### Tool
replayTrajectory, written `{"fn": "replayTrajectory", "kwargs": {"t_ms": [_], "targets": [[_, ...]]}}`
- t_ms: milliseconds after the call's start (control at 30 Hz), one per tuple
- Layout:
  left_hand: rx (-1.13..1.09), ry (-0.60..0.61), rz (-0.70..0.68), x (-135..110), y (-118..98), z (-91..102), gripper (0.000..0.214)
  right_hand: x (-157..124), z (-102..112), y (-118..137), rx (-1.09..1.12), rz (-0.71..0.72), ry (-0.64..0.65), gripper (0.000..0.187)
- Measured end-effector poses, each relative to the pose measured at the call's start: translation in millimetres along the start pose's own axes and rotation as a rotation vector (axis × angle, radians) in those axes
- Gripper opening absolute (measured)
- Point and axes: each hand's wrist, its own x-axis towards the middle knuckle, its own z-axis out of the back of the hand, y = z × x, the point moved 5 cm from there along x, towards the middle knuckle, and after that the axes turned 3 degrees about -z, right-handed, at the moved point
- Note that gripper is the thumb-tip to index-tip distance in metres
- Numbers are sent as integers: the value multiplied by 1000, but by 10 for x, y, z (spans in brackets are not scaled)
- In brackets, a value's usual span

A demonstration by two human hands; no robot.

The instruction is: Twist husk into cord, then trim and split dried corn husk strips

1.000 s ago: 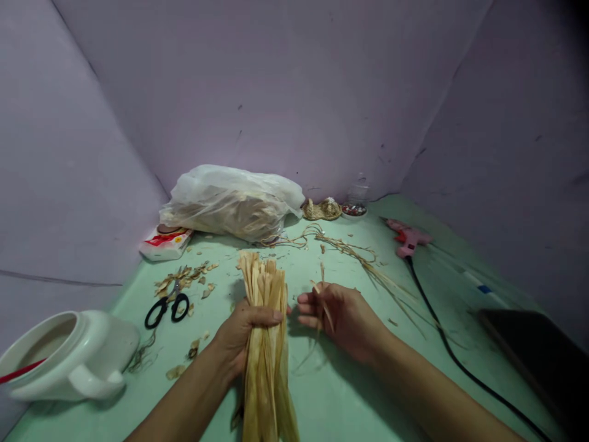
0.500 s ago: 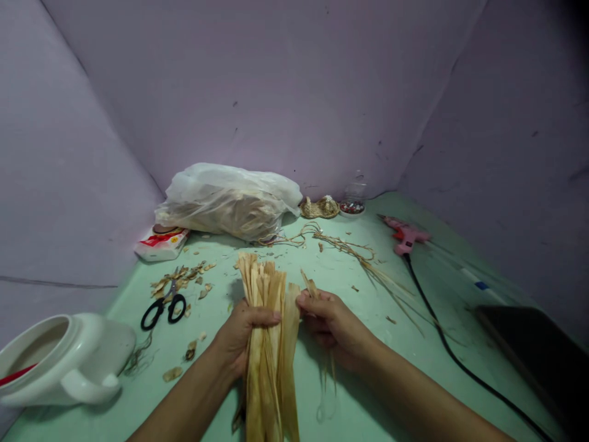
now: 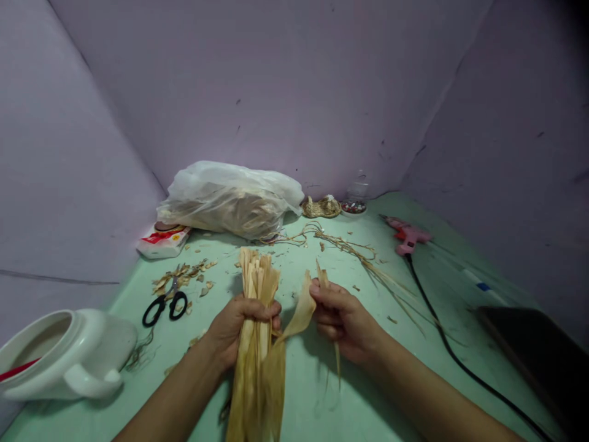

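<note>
My left hand (image 3: 237, 328) is wrapped round a tall bundle of dried straw-coloured husk strips (image 3: 256, 344) held upright over the green table (image 3: 322, 393). My right hand (image 3: 343, 319) is closed in a pinch on one husk strip (image 3: 301, 313) that bends away from the bundle to the right. A thin strand hangs down from the right hand's fingers.
Black scissors (image 3: 165, 305) lie among husk scraps at the left. A white jug (image 3: 64, 356) lies on its side at the near left. At the back are a plastic bag of husks (image 3: 230, 199), a red-and-white packet (image 3: 163, 240), loose fibres (image 3: 350, 248), and a pink glue gun (image 3: 407, 235) with black cord.
My right hand has taken hold of one strip at the bundle's right side and pulled it outward to the right. The left hand keeps its grip on the bundle.
</note>
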Motion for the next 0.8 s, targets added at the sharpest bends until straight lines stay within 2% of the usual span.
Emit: {"fn": "replayTrajectory", "kwargs": {"t_ms": [133,200,400,467,533,600,667,733,800], "targets": [[-18,46,-53,-10,-64,18,30,35,67,76,154,-15,3,34],[23,48,-45,-19,-90,35,31,23,114,193,191,14,-8,31],[170,-97,-89,-82,-320,166,28,-267,253,908,261,272,5,19],[177,-116,-103,-97,-358,160,26,-336,262,1005,234,291,-14,23],[164,-127,-149,-103,-355,116,24,-312,217,873,112,167,-49,20],[154,-144,-192,-99,-298,55,21,-228,114,566,-81,-20,-54,24],[153,-149,-200,-84,-201,-5,20,-130,-17,229,-289,-146,-18,24],[163,-145,-194,-59,-104,-40,21,-45,-96,21,-467,-116,-60,22],[169,-146,-205,-33,-46,-43,23,2,-136,-70,-542,-53,-100,21]]}}
